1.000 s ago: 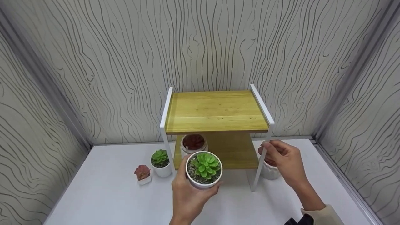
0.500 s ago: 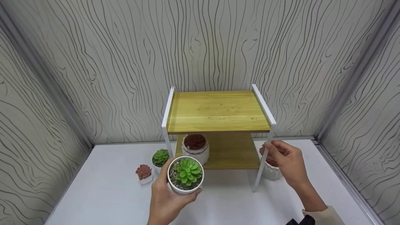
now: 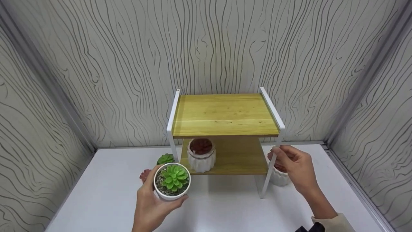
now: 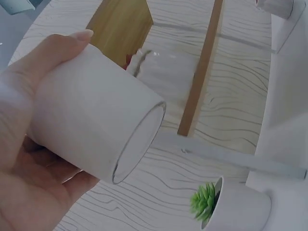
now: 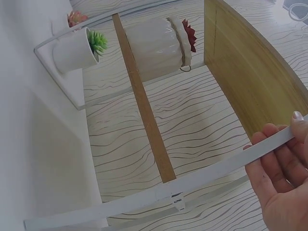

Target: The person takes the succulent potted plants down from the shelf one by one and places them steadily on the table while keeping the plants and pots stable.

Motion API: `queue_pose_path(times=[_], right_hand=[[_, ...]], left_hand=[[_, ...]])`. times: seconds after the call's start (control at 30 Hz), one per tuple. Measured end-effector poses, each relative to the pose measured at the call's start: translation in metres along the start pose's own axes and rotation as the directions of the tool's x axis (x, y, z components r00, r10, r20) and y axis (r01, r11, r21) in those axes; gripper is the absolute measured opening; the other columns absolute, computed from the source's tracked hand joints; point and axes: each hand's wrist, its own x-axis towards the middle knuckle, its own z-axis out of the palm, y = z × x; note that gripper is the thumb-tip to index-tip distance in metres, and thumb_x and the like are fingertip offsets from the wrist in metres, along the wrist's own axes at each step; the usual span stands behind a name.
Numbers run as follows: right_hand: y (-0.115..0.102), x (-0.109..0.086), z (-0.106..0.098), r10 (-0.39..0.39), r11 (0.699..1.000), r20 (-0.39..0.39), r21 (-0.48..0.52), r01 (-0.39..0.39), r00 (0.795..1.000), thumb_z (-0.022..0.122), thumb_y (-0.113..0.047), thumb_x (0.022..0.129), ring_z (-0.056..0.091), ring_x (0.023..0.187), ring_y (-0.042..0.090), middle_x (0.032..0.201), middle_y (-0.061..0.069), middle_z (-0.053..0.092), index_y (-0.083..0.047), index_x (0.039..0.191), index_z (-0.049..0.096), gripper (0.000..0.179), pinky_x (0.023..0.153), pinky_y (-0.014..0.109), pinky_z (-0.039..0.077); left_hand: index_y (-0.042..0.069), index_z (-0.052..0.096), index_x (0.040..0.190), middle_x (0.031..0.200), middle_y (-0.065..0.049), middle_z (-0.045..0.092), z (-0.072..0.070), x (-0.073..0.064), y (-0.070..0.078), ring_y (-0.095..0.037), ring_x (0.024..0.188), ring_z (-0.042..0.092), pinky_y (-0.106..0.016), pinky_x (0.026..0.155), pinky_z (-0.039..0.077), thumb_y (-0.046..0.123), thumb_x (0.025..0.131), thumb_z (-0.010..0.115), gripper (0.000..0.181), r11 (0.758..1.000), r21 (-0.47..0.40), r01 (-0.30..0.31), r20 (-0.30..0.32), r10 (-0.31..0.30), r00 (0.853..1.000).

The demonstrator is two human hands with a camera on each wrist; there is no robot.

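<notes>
My left hand (image 3: pixel 151 203) grips a white pot with a green succulent (image 3: pixel 173 179), held up in front of the shelf's left side. In the left wrist view the pot's smooth white wall (image 4: pixel 96 110) and base show, thumb on one side and fingers on the other. With my right hand (image 3: pixel 297 167) I hold the white right front leg of the two-tier wooden shelf (image 3: pixel 225 114), below the top board. On the lower board, at the left, stands a ribbed white pot with a dark red succulent (image 3: pixel 201 156).
Behind the right leg stands another white pot with a red plant (image 3: pixel 279 177). Left of the shelf are a green succulent in a white pot (image 5: pixel 74 52) and a small pink succulent (image 3: pixel 145 175), partly hidden by my left hand. Wood-grain-patterned panels (image 3: pixel 128 64) enclose the white table (image 3: pixel 106 193).
My left hand has moved left with the green succulent pot, from before the lower board to beside the shelf's left leg. The right hand stays on the right leg.
</notes>
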Motion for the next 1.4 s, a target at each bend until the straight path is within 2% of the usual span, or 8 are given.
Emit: queue_pose_path(times=[0.2,0.3,0.5,0.7,0.87,1.07,1.27,1.4], right_hand=[[0.0,0.0,-0.001,-0.016,1.0,0.001,-0.011,0.016,1.0,0.064,-0.027,0.106,0.081,0.087,0.013,0.091,0.002,0.081,0.0,0.107,0.075,0.029,0.072,0.029,0.066],[-0.001,0.0,-0.002,-0.017,1.0,0.002,-0.008,0.017,1.0,0.065,-0.025,0.106,0.081,0.087,0.013,0.089,-0.004,0.081,0.002,0.108,0.075,0.028,0.072,0.028,0.066],[-0.003,0.001,-0.001,-0.029,1.0,0.002,-0.001,0.029,1.0,0.065,-0.023,0.106,0.081,0.086,0.013,0.088,-0.004,0.08,0.004,0.11,0.074,0.028,0.071,0.029,0.066],[-0.004,0.001,0.0,-0.022,1.0,0.0,0.008,0.022,1.0,0.065,-0.023,0.105,0.081,0.086,0.013,0.089,0.001,0.081,0.002,0.108,0.074,0.026,0.071,0.029,0.066],[-0.003,0.001,0.0,-0.017,1.0,0.016,-0.004,0.017,1.0,0.066,-0.026,0.105,0.08,0.086,0.014,0.092,0.003,0.081,0.001,0.107,0.074,0.028,0.073,0.03,0.067],[-0.002,0.0,0.0,-0.004,1.0,0.009,0.007,0.004,1.0,0.065,-0.025,0.106,0.081,0.088,0.012,0.095,0.01,0.081,0.003,0.11,0.073,0.03,0.074,0.029,0.066],[0.0,-0.001,-0.001,0.002,1.0,0.007,-0.005,-0.002,1.0,0.066,-0.027,0.105,0.081,0.089,0.013,0.092,0.0,0.081,0.002,0.112,0.073,0.031,0.075,0.03,0.067],[-0.001,-0.001,0.0,0.009,1.0,-0.003,0.01,-0.009,1.0,0.066,-0.026,0.105,0.081,0.089,0.013,0.092,0.003,0.082,0.002,0.112,0.074,0.03,0.072,0.028,0.066]], left_hand=[[0.011,0.057,0.143,0.132,0.002,0.071,-0.008,0.006,-0.02,-0.014,0.12,0.067,-0.035,0.104,0.059,0.027,0.052,0.108,0.106,1.0,0.005,-0.028,0.004,0.028,1.0],[0.013,0.056,0.144,0.134,0.003,0.069,-0.011,0.008,-0.032,-0.014,0.121,0.067,-0.033,0.103,0.06,0.03,0.052,0.107,0.107,1.0,-0.001,-0.018,0.035,0.018,0.999],[0.016,0.056,0.145,0.136,0.005,0.068,-0.013,0.011,-0.057,-0.014,0.124,0.065,-0.036,0.106,0.059,0.03,0.05,0.108,0.109,1.0,-0.025,0.009,0.105,-0.007,0.994],[0.016,0.055,0.145,0.137,0.006,0.069,-0.007,0.013,-0.079,-0.015,0.126,0.065,-0.038,0.109,0.058,0.03,0.05,0.108,0.109,0.999,-0.012,0.047,0.12,-0.046,0.992],[0.013,0.052,0.145,0.138,-0.001,0.069,-0.003,0.011,-0.095,-0.026,0.128,0.066,-0.048,0.11,0.057,0.034,0.053,0.107,0.109,0.998,0.013,0.061,0.122,-0.062,0.991],[0.011,0.049,0.146,0.139,-0.005,0.067,0.004,0.011,-0.109,-0.028,0.13,0.065,-0.053,0.111,0.055,0.032,0.055,0.106,0.11,0.995,-0.004,0.097,0.163,-0.095,0.982],[0.008,0.046,0.148,0.141,-0.011,0.066,0.013,0.008,-0.125,-0.034,0.131,0.064,-0.056,0.112,0.053,0.026,0.057,0.105,0.11,0.99,0.004,0.142,0.173,-0.141,0.975],[0.008,0.044,0.149,0.141,-0.012,0.065,0.019,0.006,-0.133,-0.034,0.131,0.063,-0.056,0.113,0.053,0.025,0.057,0.105,0.112,0.988,0.001,0.155,0.159,-0.154,0.975]])
